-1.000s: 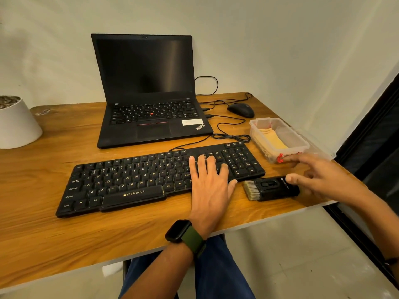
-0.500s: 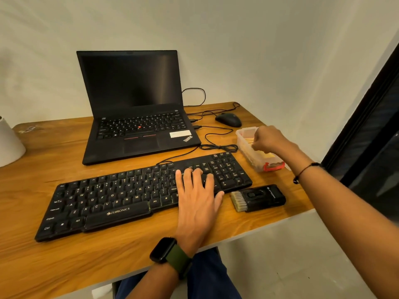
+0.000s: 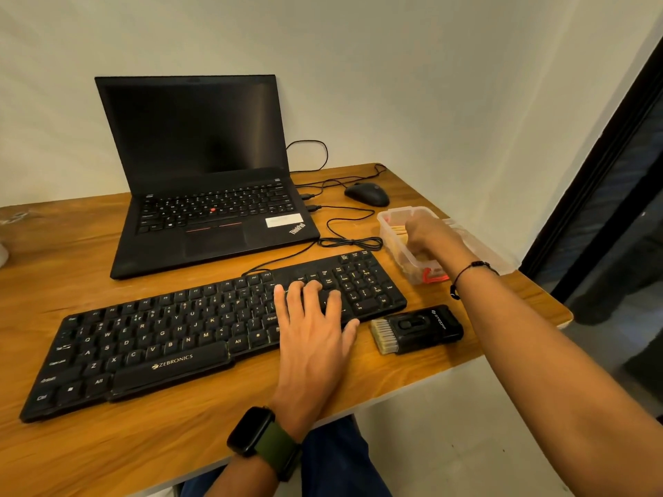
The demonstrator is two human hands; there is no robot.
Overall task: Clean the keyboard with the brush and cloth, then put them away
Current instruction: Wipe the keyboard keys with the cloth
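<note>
A black Zebronics keyboard [image 3: 161, 338] lies across the wooden desk [image 3: 89, 453]. My left hand [image 3: 312, 338] rests flat on its right part, fingers straight on the keys. Right of the keyboard lies a black brush [image 3: 416, 330], its pale bristles pointing left, with nothing touching it. Behind it stands a clear plastic box [image 3: 391, 245] with a red clasp. My right hand [image 3: 430, 234] reaches into the box, fingers curled down onto the yellow cloth [image 3: 399, 231] inside. The fingertips are hidden.
An open black laptop [image 3: 201, 145] stands behind the keyboard. A black mouse [image 3: 366, 194] and looped cables [image 3: 351, 242] lie between the laptop and the box. The box's clear lid [image 3: 477, 245] lies to its right, near the desk's right edge.
My right hand left the brush's end, moved up to the box and has sunk lower into it. The left hand stays on the keyboard. The view shifted.
</note>
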